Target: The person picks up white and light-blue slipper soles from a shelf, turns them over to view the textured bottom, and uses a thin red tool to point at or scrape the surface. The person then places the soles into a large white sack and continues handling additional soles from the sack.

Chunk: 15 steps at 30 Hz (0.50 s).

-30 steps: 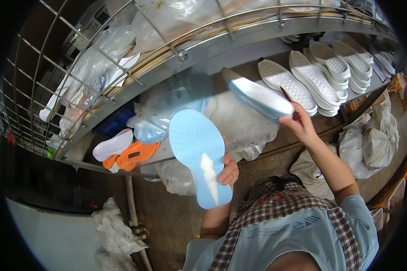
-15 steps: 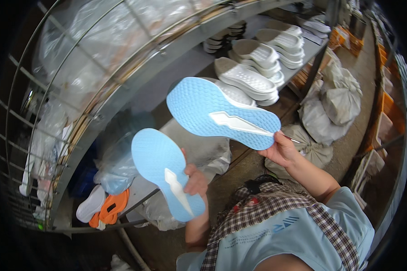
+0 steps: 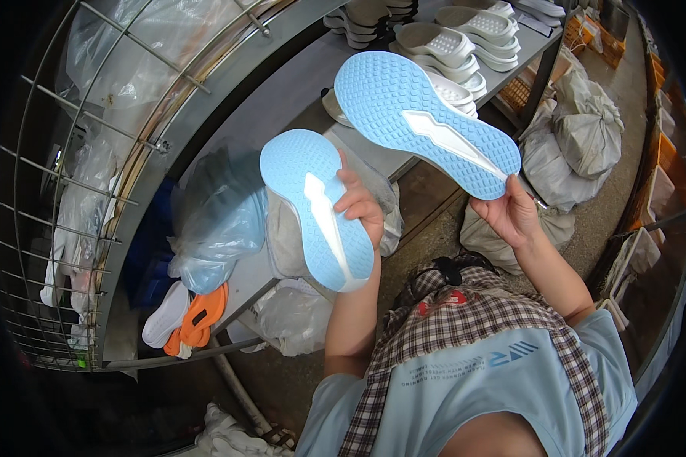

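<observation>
Left fingers (image 3: 356, 199) grip a light-blue, textured, white-inlaid shoe sole (image 3: 322, 209) by its side edge while right fingers (image 3: 494, 215) pinch a similar light-blue sole (image 3: 427, 126) at its narrower end, near stacked white soles (image 3: 434, 43), apparently to leave both treads mostly uncovered.

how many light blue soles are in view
2: one sole is in the person's left hand, a second sole in the right hand. Any inside the plastic bag at left would be hidden.
</observation>
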Motion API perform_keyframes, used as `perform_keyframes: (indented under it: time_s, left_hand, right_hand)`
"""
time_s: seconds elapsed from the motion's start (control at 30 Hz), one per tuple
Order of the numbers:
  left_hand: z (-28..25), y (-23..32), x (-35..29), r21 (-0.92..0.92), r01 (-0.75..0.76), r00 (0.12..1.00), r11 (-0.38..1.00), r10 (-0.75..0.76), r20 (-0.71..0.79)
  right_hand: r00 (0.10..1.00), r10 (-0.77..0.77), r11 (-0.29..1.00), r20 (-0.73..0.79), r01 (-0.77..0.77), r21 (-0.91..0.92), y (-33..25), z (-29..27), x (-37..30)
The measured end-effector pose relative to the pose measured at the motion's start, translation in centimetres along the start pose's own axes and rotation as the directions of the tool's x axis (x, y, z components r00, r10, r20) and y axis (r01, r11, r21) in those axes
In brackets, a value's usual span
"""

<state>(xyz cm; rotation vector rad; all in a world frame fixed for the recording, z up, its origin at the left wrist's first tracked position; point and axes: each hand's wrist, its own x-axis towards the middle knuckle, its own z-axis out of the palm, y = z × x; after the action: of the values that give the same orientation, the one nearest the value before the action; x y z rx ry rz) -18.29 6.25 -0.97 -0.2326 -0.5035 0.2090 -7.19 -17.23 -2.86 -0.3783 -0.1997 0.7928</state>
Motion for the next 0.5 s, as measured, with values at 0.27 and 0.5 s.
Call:
perform_keyframes:
  time_s: [0.27,0.5]
  left_hand:
    - [-0.9,-0.8,0.4,-0.109,0.029,0.999,0.994,-0.034,-0.041]
    - [-2.0,-1.4,0.9,-0.109,0.095,0.994,0.99,-0.099,-0.037]
  right_hand:
    - [1.0,-0.029,0.999,0.01,0.029,-0.035,-0.4,0.6,-1.2]
    - [0.995,-0.092,0.996,0.046,0.091,0.015,-1.0,0.7,-2.0]
